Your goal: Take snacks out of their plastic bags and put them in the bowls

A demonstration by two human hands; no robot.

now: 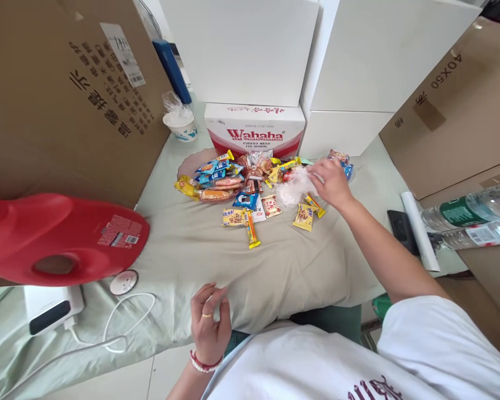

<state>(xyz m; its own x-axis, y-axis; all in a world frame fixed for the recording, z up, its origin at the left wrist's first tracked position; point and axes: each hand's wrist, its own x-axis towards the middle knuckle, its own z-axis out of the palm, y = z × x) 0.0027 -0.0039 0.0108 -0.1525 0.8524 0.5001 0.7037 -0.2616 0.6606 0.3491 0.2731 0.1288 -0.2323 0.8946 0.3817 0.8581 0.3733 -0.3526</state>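
Note:
A pile of small wrapped snacks [229,180] lies on and around a pink plate [187,164] on a pale green cloth. My right hand [331,180] reaches far forward and pinches a crumpled clear plastic bag [294,189] beside the pile. Loose packets, among them a cookie packet [303,216] and a yellow stick [252,229], lie just in front. My left hand [210,322] rests near my body on the cloth's front edge, fingers curled together with nothing visible in them; it wears a ring and a bead bracelet.
A Wahaha water carton [254,130] and white boxes stand behind the snacks. Large cardboard boxes flank both sides. A red jug [62,236], a white charger [52,308] with cable and a paper cup [182,125] are left; water bottles [470,214], a paper roll and a black phone right.

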